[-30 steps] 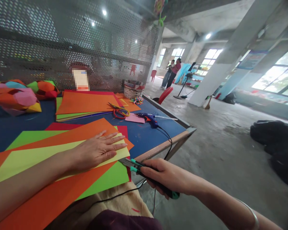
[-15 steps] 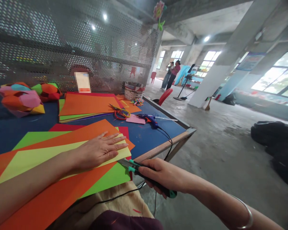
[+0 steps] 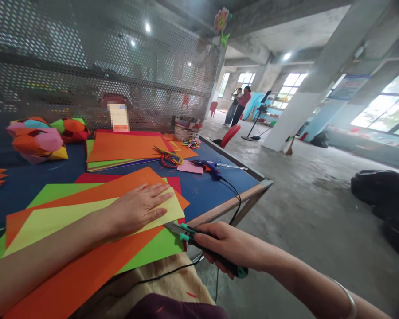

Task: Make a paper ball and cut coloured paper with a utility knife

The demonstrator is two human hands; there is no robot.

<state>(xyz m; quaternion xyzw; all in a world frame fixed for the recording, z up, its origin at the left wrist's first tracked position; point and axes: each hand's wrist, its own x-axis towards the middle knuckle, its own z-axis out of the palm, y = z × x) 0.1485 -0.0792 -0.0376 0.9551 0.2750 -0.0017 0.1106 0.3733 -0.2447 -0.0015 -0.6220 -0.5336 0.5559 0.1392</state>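
Observation:
My left hand (image 3: 141, 206) lies flat on a folded pale yellow sheet (image 3: 63, 221), fingers stretched toward its right end. Under that sheet are an orange sheet (image 3: 69, 274), a green sheet (image 3: 149, 250) and a red sheet (image 3: 177, 188), fanned across each other. My right hand (image 3: 219, 243) is wrapped round a box cutter (image 3: 234, 268) with a black and teal handle. Its blade (image 3: 173, 227) points left, tucked at the lower edge of the yellow sheet near the right end; the tip is hidden under the paper.
Behind lie a paper stack (image 3: 126, 148), scissors (image 3: 168, 157), a blue glue gun (image 3: 209, 168) with a trailing cord, and a woven basket (image 3: 188, 129). Folded paper balls (image 3: 40, 144) sit at left. A perforated metal panel (image 3: 159, 79) stands behind the table. Two people (image 3: 237, 106) stand far off.
The whole view has shifted slightly, so the table things appear a little further right. My left hand has drawn back slightly along the yellow sheet; the cutter stays at its edge.

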